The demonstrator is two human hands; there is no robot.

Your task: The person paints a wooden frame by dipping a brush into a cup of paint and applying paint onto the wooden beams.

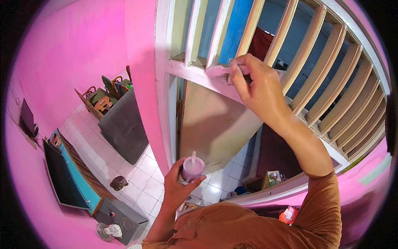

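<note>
High up, my right hand (259, 81) pinches a pale pink, rag-like wad (219, 71) between thumb and fingers. The wad rests against the white lower rail (188, 70) of a slatted wooden vent, close to the foot of one slat. Grey marks lie on the ledge between the leftmost slats. Lower down, my left hand (179, 182) has its fingers and thumb round a small pinkish cup (193, 169), held roughly upright. Inside the cup is a milky, pale liquid, and a thin light strip shows at its far rim.
Below the vent, a tan door panel (219, 120) stands in the doorway. On the left are a dark grey sofa back (126, 126), wooden chairs (97, 97), a television (62, 174), a small fan (108, 230) and a curled cat (119, 183) on white floor tiles.
</note>
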